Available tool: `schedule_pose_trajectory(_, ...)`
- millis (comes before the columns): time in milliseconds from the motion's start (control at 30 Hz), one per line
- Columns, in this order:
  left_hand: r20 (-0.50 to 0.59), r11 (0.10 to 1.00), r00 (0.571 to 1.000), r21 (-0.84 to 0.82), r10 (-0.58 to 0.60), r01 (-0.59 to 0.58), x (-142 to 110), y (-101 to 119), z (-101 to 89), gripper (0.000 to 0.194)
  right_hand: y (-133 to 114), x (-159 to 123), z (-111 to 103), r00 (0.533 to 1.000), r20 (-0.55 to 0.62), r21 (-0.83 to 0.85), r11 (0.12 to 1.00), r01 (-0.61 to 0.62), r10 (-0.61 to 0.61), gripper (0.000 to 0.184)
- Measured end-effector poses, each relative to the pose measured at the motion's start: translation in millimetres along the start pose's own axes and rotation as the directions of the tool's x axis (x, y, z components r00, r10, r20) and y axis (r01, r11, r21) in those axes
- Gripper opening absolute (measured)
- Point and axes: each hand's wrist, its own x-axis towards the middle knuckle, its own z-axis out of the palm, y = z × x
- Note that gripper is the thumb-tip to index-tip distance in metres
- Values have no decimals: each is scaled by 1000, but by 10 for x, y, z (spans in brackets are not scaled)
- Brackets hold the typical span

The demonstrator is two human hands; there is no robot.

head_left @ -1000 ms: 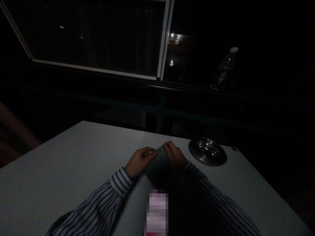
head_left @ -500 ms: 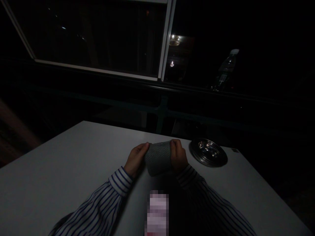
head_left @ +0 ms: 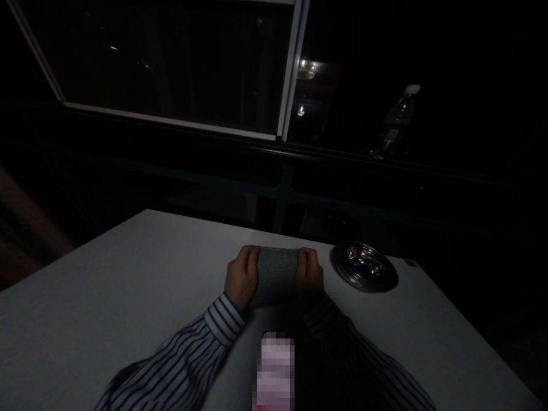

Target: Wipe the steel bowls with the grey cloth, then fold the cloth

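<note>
A grey textured cloth (head_left: 277, 275), folded into a small rectangle, is stretched between my two hands above the white table. My left hand (head_left: 242, 276) is closed around its left edge, thumb on the near face. My right hand (head_left: 310, 276) grips the opposite edge in the same way. To the right of that hand, a round shiny metal plate (head_left: 363, 266), perhaps several stacked, rests on the tabletop. The cloth's underside and the fingers behind it are hidden.
The white table (head_left: 128, 274) spreads to both sides, its far edge just beyond my hands. A clear plastic bottle (head_left: 398, 117) with a white cap stands on a dark ledge at the back right. Behind the table is a pale-framed window (head_left: 171, 121). The room is dim.
My left hand has gone from pinching the cloth's upper left corner to wrapping its fingers around the left edge. The cloth has straightened a little. My right hand keeps its grip.
</note>
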Motion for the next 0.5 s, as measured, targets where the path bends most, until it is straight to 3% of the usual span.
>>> schedule_pose_trajectory(100, 94, 998, 993, -8, 65, -64, 32, 12, -51, 23, 24, 46, -84, 997, 68, 1, 999, 36, -36, 28)
schedule_pose_trajectory(233, 287, 988, 946, -64, 151, -138, 83, 74, -120, 23, -35, 143, -245, 962, 141, 15, 972, 234, -234, 28)
schedule_pose_trajectory(300, 365, 983, 913, -96, 184, -160, 105, 112, -142, 22, -107, 168, -279, 902, 234, -10, 927, 374, -362, 28)
schedule_pose_trajectory(400, 427, 978, 881, -133, 205, -164, 127, 152, -161, 23, -192, 163, -243, 759, 457, -1, 853, 521, -463, 24)
schedule_pose_trajectory(433, 434, 977, 877, -140, 206, -160, 128, 159, -166, 23, -203, 155, -217, 732, 500, 0, 846, 534, -462, 24)
schedule_pose_trajectory(500, 427, 978, 883, -150, 194, -142, 119, 158, -170, 24, -198, 140, -169, 737, 525, -26, 857, 515, -427, 26)
